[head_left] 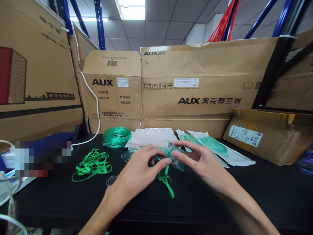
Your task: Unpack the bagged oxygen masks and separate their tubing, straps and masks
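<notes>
At the far left stands a large cardboard box (36,65), stiff and matte, with a white cable (94,107) drooping beside it. On the black table (244,195), left of centre, lies a loose tangle of green elastic straps (91,164), flat and limp, and farther back a neat coil of green tubing (116,136), glossy and springy-looking. Behind the hands sits a stack of clear plastic bags (151,136), thin and slippery.

At the centre, just above the table, the left hand (137,173) and the right hand (200,161) are both pinched on a clear plastic mask (172,153), fingertips meeting at its middle. A green strap (166,181) dangles from it towards the near edge. The mask looks light, thin-walled and flexible, likely to dent under a hard squeeze and smooth enough to slip; its firmer rim and the strap attachment seem the safest places to grip.

To the right lie bagged masks (220,148) with green tubing, then a crumpled, tape-wrapped parcel (266,137).
</notes>
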`<move>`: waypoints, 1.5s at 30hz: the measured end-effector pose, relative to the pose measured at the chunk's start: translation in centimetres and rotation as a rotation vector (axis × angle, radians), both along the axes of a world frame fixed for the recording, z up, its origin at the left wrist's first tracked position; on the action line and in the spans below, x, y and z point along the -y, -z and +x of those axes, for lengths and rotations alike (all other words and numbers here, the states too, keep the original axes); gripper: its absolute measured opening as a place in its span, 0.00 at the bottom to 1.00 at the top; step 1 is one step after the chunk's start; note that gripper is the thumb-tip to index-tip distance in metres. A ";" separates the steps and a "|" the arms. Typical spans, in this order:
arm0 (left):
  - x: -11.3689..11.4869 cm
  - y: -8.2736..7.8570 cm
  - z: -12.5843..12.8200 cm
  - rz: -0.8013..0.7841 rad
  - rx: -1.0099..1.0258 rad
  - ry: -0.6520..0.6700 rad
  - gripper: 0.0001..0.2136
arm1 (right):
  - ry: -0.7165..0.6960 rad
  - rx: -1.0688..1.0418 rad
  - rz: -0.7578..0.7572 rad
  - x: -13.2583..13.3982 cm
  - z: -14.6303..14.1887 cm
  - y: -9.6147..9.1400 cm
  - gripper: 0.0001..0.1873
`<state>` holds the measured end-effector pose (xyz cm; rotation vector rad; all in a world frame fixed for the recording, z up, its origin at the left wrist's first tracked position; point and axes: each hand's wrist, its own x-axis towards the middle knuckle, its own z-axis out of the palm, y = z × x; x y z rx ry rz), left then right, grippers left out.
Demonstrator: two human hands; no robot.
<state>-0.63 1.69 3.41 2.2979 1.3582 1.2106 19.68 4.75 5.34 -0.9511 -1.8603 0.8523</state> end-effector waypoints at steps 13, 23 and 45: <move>-0.1 0.3 -0.2 -0.096 -0.077 0.017 0.10 | 0.091 -0.021 0.082 -1.0 0.7 0.0 0.22; -0.3 0.5 -0.3 -0.048 -0.058 -0.011 0.11 | 0.054 0.036 0.083 -0.6 0.2 0.2 0.22; 0.5 1.1 -2.0 -0.263 -0.244 0.042 0.27 | 0.352 -0.185 0.170 -0.7 2.5 -1.0 0.24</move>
